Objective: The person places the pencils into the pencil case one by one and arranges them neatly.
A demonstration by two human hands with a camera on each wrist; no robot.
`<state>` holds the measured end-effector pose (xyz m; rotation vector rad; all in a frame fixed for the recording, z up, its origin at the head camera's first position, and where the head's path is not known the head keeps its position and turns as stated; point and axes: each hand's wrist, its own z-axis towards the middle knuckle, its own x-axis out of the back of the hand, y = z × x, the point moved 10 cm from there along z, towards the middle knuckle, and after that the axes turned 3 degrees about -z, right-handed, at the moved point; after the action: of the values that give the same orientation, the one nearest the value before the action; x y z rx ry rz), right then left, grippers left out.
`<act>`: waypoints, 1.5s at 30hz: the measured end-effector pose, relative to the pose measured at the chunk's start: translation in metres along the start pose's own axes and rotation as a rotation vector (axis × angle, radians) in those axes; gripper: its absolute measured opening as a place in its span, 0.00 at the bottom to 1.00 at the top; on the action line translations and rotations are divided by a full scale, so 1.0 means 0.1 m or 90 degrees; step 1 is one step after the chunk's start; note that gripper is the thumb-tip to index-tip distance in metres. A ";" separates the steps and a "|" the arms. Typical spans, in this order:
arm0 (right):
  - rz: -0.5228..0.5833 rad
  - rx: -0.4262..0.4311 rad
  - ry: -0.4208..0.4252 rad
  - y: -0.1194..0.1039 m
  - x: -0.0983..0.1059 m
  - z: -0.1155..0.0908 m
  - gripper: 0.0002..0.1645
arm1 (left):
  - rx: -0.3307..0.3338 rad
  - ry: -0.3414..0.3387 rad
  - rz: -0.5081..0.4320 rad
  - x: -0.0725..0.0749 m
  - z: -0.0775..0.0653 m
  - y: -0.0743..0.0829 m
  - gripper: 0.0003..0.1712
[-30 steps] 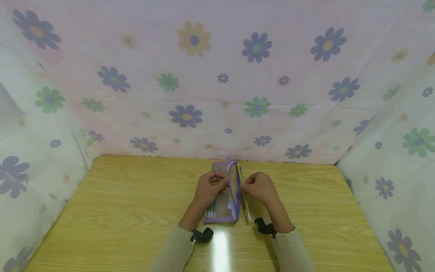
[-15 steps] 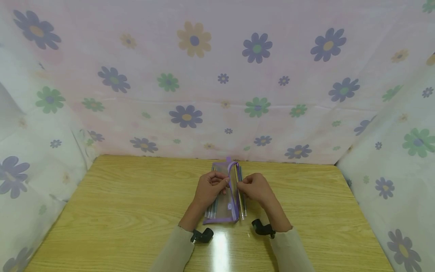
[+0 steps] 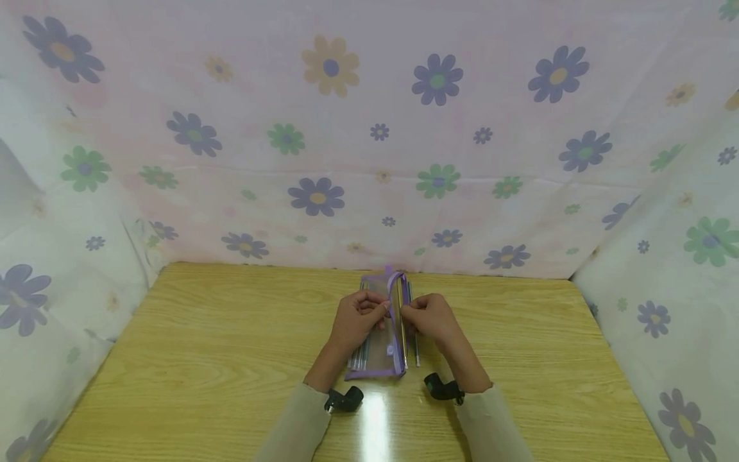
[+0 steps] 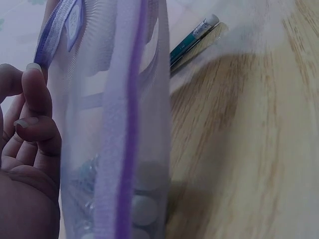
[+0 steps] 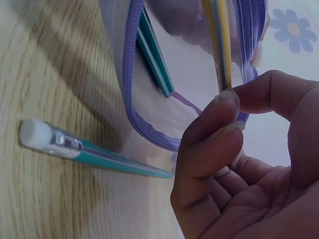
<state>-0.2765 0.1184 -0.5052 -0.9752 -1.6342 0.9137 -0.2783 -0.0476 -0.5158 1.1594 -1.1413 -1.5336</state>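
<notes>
A see-through mesh pencil case (image 3: 378, 359) with purple zip edging lies on the table, its mouth gaping on the right side. My left hand (image 3: 353, 322) pinches the near lip of that mouth between thumb and forefinger. Between the thumb and fingers of my right hand (image 3: 434, 317) is a yellow striped pencil (image 5: 219, 45), lying along the opening and within its zip edges in the right wrist view. Teal pencils (image 5: 154, 55) show inside the case. Another teal pencil (image 5: 109, 157) with a white eraser lies outside, just right of the case.
The wood-grain table (image 3: 231, 346) stretches out on both sides of the case. Flower-printed cloth (image 3: 369, 160) hangs behind and at both sides. A black wrist camera (image 3: 441, 387) sits at my right wrist, another black camera (image 3: 346, 399) at my left.
My right hand has moved left, bringing the yellow pencil from beside the case to within its open mouth. The teal pencil stays on the table. My left hand keeps its place.
</notes>
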 end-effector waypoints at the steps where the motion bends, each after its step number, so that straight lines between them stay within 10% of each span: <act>1: 0.000 0.000 0.002 0.00 0.00 0.00 0.10 | 0.001 0.001 -0.001 0.00 0.00 0.00 0.06; 45: -0.020 0.005 0.012 0.00 -0.03 0.01 0.11 | 0.001 0.003 0.006 -0.01 -0.01 0.03 0.07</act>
<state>-0.2764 0.1154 -0.5066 -0.9476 -1.6246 0.8869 -0.2765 -0.0476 -0.5126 1.1570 -1.1426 -1.5222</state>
